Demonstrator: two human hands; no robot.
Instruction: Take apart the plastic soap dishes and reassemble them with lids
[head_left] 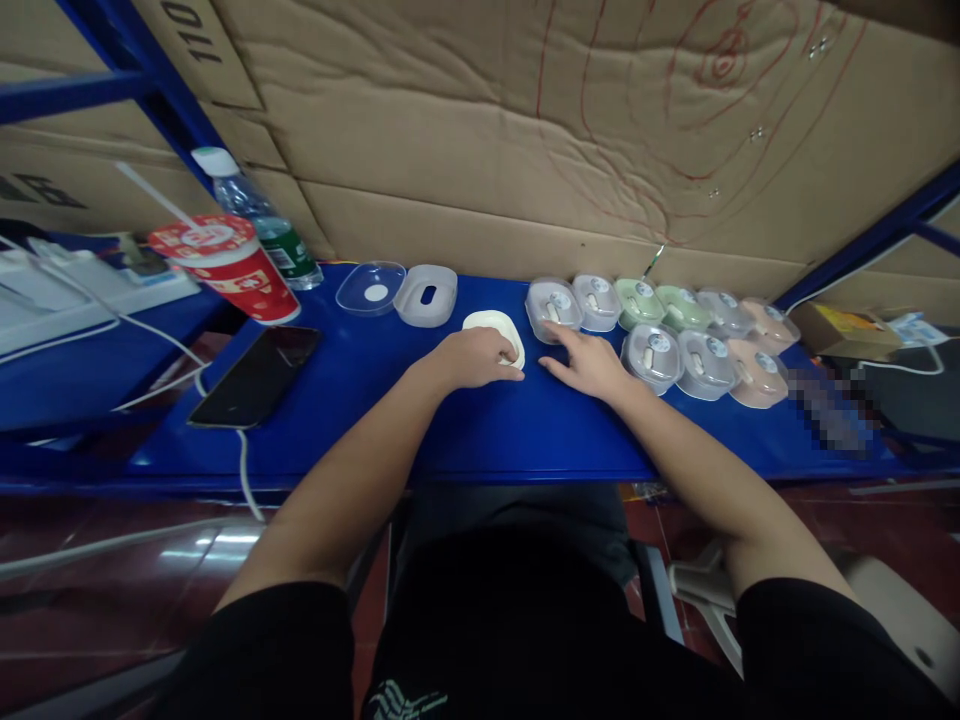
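My left hand is closed over a small white rounded-square dish on the blue table, its fingertips curled inside the rim. To the right, my right hand has its fingers spread, the index finger reaching the front of a clear-lidded box. Whether that finger touches the box I cannot tell. Left of the dish are a pale translucent box part with an oval slot and a clear cover with a white round spot.
Several lidded boxes in grey, green and peach stand in two rows at the right. At the left are a phone, a red paper cup with a straw and a water bottle. Cardboard walls the back.
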